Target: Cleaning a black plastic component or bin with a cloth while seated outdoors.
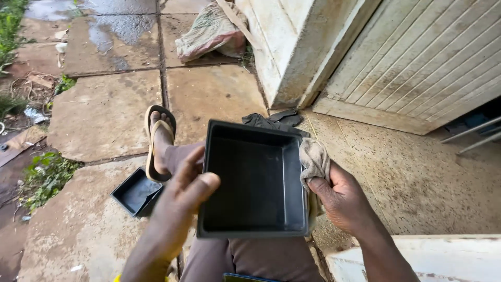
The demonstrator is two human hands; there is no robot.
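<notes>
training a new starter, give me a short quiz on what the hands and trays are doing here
1. True or false: the left hand grips the left rim of the black square tray.
2. What does the right hand press against the tray's right wall?
A. a sponge
B. a grey cloth
C. a brush
3. Where does the second, smaller black tray lie?

Key
1. True.
2. B.
3. On the paving slab, beside the foot in a sandal.
</notes>
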